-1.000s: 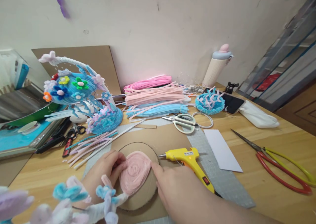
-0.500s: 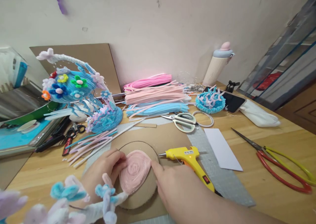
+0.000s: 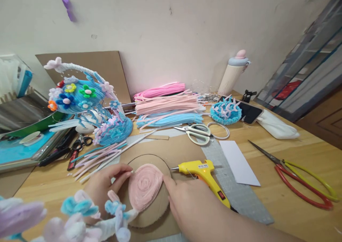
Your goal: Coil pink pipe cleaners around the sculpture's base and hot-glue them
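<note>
A spiral of pink pipe cleaner point(image 3: 145, 185), coiled into a rounded teardrop, lies on a round cardboard disc point(image 3: 157, 213). My left hand point(image 3: 107, 183) is at the spiral's left edge, thumb and index fingertips drawn together; anything between them is too small to make out. On the right side my right hand point(image 3: 189, 203) rests with its index finger stretched out, its tip touching the spiral's right edge. Its other fingers are partly hidden against the disc's rim. Beside that hand lies a yellow hot glue gun point(image 3: 199, 168), nozzle pointing left.
Pipe cleaner bundles point(image 3: 168, 105) lie at the back. Cream-handled scissors point(image 3: 197, 133) and large red-and-yellow-handled scissors point(image 3: 301, 179) are on the table. A blue flowered craft piece point(image 3: 80, 96) stands left. A white flowered stem point(image 3: 107, 227) crosses the lower left foreground. A bottle point(image 3: 232, 74) stands behind.
My left fingers have drawn slightly left, away from the spiral's edge. My right hand keeps its place at the spiral. The whole view has shifted a little.
</note>
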Demonstrator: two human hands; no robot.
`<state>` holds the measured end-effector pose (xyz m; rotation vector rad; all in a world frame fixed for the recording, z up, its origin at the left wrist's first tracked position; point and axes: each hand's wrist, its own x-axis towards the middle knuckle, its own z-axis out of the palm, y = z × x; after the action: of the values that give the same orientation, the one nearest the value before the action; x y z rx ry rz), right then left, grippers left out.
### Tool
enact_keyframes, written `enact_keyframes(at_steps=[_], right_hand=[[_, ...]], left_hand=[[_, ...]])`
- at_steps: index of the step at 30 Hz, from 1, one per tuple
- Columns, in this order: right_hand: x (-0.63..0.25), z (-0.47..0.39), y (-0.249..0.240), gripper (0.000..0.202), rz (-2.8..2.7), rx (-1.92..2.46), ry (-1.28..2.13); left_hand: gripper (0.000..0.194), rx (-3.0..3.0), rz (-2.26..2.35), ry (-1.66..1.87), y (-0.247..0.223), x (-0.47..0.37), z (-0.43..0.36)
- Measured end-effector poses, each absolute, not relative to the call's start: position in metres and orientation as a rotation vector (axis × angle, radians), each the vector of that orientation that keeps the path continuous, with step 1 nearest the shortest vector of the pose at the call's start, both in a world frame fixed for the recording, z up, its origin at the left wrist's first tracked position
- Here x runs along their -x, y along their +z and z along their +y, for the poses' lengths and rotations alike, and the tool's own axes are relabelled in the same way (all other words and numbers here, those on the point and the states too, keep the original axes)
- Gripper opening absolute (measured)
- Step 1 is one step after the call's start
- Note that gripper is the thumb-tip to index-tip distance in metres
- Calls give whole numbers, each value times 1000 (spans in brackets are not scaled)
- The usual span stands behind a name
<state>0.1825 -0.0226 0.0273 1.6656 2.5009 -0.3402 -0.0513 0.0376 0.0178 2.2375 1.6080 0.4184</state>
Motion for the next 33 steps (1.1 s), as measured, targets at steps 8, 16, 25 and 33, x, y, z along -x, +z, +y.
enact_keyframes(at_steps=[8, 16, 25, 33], right_hand=[[-184, -24, 26, 34, 2536, -1667, -361], [-183, -23, 20, 34, 2538, -1683, -344], [-184, -25, 23, 33, 2573, -1658, -350], [-186, -22, 37, 43, 2476, -1629, -506]], left_hand=[[25, -2363, 1351, 326, 21, 51, 39], [26, -2554, 1214, 203, 16, 56, 42], [26, -2642, 1313, 372, 12, 46, 35], [29, -2611, 1243, 436, 6, 39, 41]])
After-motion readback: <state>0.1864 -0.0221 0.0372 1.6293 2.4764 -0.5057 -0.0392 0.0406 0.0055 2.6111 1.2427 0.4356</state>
